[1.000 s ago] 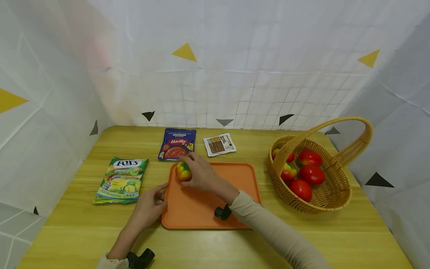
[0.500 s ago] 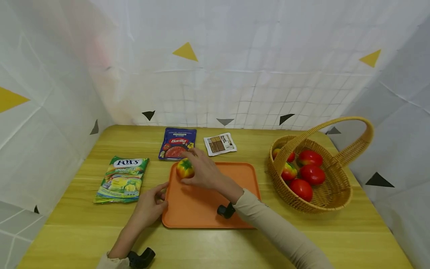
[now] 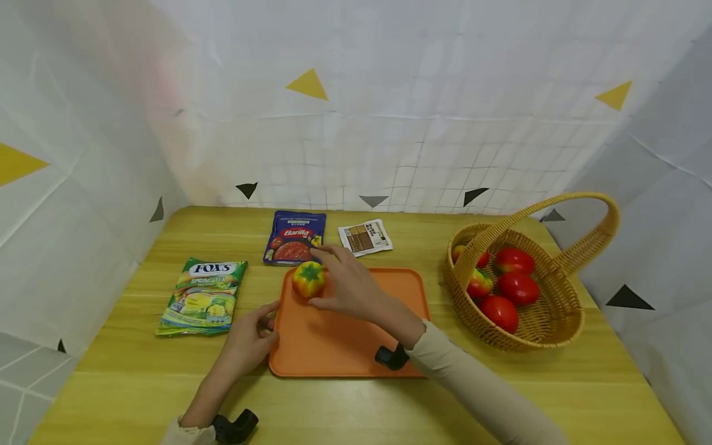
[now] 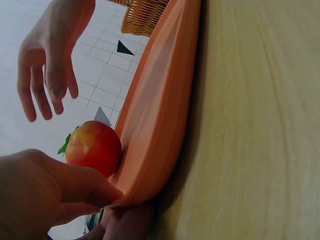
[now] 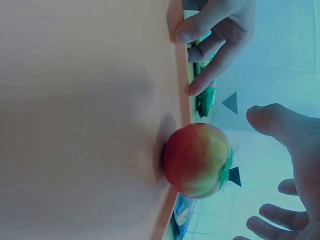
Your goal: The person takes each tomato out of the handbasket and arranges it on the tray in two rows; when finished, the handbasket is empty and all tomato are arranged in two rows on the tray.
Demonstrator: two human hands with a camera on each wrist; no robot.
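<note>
On the far left corner of the orange tray sits a red and yellow tomato, its green leafy top facing up. My right hand hovers just right of it with fingers spread, and the right wrist view shows a gap between that hand and the tomato. At the tray's left side, my left hand pinches the rim; in the left wrist view the thumb and fingers close over the tray's edge.
A wicker basket with several red tomatoes stands at the right, its handle arching up. Behind the tray lie a blue Barilla pouch and a small white packet. A green Fox's bag lies left on the wooden table.
My right hand has let go of the tomato and drawn back slightly to the right. The tomato stays on the tray, and my left hand keeps its place at the rim.
</note>
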